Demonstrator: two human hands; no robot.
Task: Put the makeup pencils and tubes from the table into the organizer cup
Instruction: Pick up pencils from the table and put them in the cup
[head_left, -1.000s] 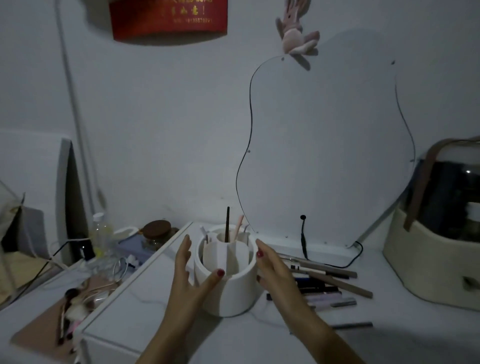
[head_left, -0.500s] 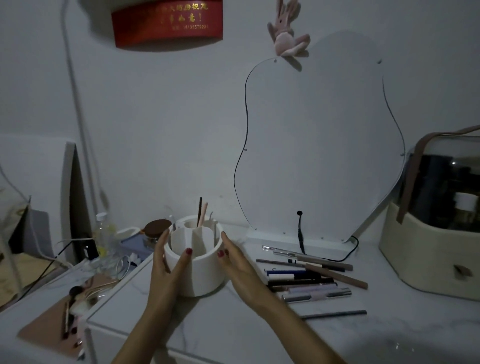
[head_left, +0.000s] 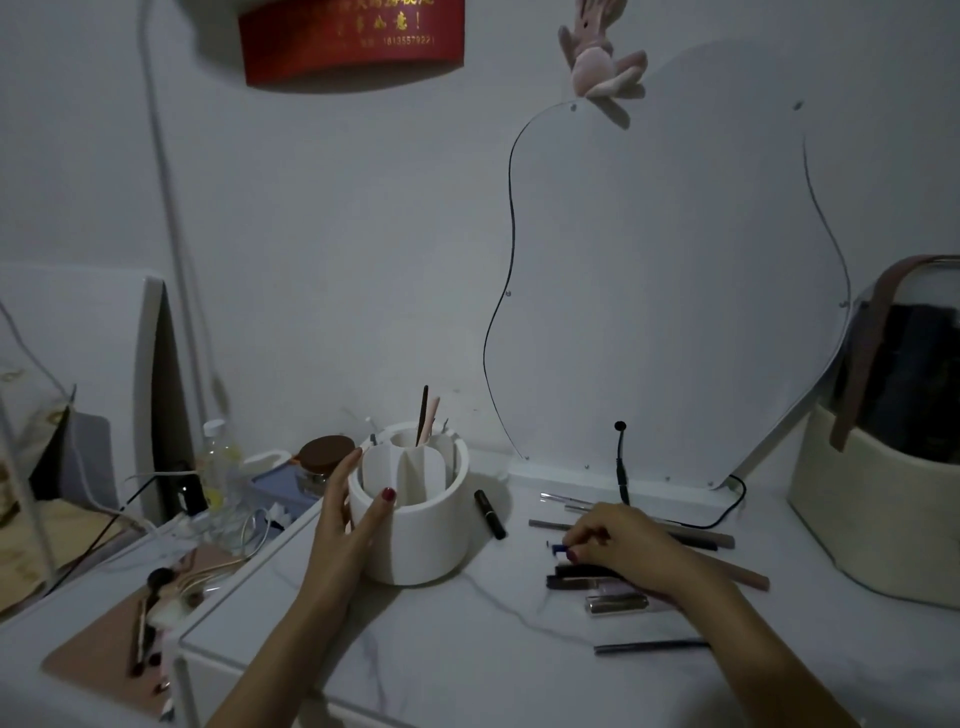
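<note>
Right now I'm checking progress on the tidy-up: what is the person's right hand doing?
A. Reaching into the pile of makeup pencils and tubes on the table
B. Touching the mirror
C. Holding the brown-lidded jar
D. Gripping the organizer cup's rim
A: the right hand is down on the pile of pencils and tubes, while the left hand holds the organizer cup.
</note>
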